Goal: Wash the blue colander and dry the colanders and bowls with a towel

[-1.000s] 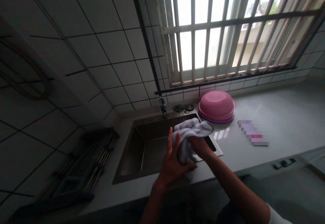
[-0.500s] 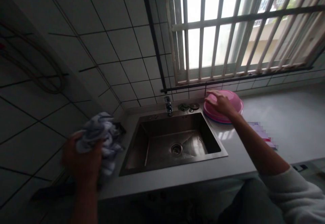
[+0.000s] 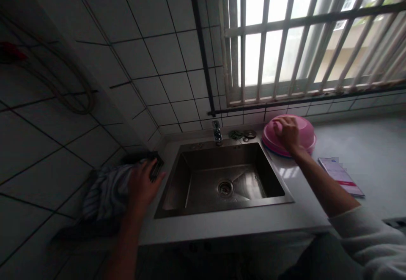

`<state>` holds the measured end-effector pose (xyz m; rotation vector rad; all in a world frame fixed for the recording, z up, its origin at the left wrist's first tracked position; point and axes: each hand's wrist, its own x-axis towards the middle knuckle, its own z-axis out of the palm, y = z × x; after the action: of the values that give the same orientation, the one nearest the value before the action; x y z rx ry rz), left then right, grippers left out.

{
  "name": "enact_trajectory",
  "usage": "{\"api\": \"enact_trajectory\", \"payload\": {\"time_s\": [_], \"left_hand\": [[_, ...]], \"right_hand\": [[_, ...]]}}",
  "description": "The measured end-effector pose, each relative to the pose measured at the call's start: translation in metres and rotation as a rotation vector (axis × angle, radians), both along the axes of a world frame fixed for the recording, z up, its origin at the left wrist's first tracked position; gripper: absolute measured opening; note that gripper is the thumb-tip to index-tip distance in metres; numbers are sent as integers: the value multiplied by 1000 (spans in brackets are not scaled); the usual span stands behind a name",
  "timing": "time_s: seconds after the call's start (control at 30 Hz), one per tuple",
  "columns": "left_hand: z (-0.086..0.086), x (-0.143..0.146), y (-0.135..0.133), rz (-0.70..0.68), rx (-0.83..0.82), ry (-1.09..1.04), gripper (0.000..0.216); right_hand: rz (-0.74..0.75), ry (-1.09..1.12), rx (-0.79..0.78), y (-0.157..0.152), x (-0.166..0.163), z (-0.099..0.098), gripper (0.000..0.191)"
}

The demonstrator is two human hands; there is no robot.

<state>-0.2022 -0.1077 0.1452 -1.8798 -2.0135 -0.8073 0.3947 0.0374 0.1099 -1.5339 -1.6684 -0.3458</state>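
Note:
My left hand [image 3: 144,182] is open beside the sink, its fingers spread and nothing in them. Just left of it a striped white and dark cloth [image 3: 108,191] lies in a loose heap on a dark object whose kind I cannot make out. My right hand [image 3: 288,134] is at the top of an upturned pink basin [image 3: 304,130], fingers bent around part of it. A blue rim shows beneath the basin. Between my hands is the steel sink [image 3: 206,210], with a drain [image 3: 225,188] in its floor.
A chrome tap [image 3: 217,132] stands behind the sink. Near it lie a dark green scrubber [image 3: 235,135] and a round metal strainer [image 3: 250,134]. A printed booklet [image 3: 341,176] rests on the counter at right. Window bars [image 3: 285,26] rise behind; a hose [image 3: 85,102] hangs at left.
My left hand has let go of the cloth and moved right; the cloth now lies on the dark object. My right hand's fingers have closed onto the pink basin. The view shifted slightly left.

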Motion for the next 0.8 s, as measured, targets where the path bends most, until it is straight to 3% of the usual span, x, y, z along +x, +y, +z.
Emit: {"api": "enact_trajectory", "payload": {"time_s": [0.1,0.2,0.33,0.43,0.57,0.7,0.8], "left_hand": [[-34,49,-3,-140,3,-8,44],[-67,91,-13,-230,-30,-90,38],[-99,117,-31,-271,-58,-178,33],[-106,120,-34,-294,-60,-211,32],[-82,122,-5,-348,-7,-227,33],[-31,138,59,-445,81,-216,34],[5,158,106,-501,124,-236,41]], "right_hand": [[239,-59,-216,26,-82,-7,36],[231,-120,-437,56,-144,-26,44],[66,-161,-665,83,-178,-48,60],[15,-187,-698,87,-183,-58,52],[9,-163,-656,70,-181,-70,40],[-12,-40,-585,37,-188,-89,44],[28,-114,-516,20,-198,-101,39]]}}
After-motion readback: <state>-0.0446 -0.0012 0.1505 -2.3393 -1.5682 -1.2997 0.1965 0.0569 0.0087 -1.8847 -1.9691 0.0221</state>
